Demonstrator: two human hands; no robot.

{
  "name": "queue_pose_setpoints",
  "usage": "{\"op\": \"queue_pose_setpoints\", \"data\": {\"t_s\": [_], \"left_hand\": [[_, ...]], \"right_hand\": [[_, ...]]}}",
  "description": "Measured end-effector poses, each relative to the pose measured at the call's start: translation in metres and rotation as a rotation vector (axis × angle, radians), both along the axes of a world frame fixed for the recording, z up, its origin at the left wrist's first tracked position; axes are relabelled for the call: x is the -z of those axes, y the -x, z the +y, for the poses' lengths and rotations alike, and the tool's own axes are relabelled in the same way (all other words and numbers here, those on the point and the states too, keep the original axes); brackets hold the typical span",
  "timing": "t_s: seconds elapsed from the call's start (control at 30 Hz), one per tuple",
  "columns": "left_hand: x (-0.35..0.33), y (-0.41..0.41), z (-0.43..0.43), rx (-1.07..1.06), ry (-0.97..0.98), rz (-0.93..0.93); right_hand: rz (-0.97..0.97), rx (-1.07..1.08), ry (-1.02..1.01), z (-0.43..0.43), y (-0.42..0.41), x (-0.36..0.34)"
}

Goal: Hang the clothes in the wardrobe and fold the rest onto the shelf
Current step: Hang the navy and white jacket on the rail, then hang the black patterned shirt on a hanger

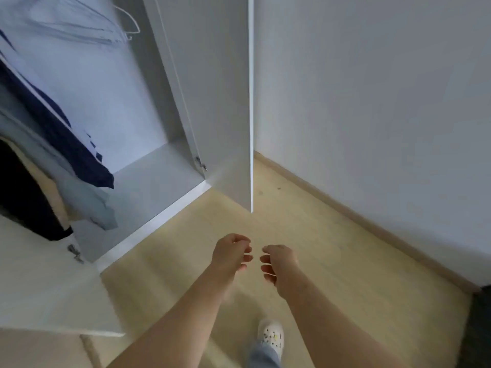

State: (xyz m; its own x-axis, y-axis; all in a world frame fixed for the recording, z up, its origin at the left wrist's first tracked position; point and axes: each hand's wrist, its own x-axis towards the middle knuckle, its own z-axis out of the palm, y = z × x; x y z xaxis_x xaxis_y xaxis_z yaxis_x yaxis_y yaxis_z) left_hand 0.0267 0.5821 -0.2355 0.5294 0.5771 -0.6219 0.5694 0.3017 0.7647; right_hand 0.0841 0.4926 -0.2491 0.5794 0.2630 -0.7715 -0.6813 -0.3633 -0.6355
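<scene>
The head view looks down into the open wardrobe point(148, 176), its right door point(225, 102) swung out toward the wall point(372, 88). At the left of the wardrobe several clothes already hang side by side: a navy garment point(66, 134), a pale blue one point(79, 197) in front of it, and a black one point(24, 197) nearest the camera, with a strip of beige cloth between the last two (what kind of garments they are cannot be told). Above them, a blurred bunch of bare hangers point(79, 27) waits on the rail, so there is room for more. The wardrobe's bottom board shows nothing lying on it. The left hand point(231, 252) and right hand point(280, 264) are stretched out low over the floor point(318, 248), close together but apart, and each grip is released: fingers loosely curled, holding nothing. One shoe point(271, 335) shows below. No loose clothes and no shelf are in view, so the hanging looks partly done at least. Whether anything is left to hang or fold cannot be told from here. The likely next need is to fetch another garment from somewhere out of sight.
</scene>
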Motion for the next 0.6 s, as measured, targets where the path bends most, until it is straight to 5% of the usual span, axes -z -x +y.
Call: {"op": "queue_pose_setpoints", "data": {"t_s": [0.27,0.6], "left_hand": [[0.004,-0.013,-0.190,0.327,-0.023,-0.009],[0.023,-0.017,-0.473,0.541,-0.006,-0.019]], "right_hand": [[0.003,0.355,0.029,-0.203,0.022,0.000],[-0.018,0.550,0.076,-0.489,0.045,0.021]]}}
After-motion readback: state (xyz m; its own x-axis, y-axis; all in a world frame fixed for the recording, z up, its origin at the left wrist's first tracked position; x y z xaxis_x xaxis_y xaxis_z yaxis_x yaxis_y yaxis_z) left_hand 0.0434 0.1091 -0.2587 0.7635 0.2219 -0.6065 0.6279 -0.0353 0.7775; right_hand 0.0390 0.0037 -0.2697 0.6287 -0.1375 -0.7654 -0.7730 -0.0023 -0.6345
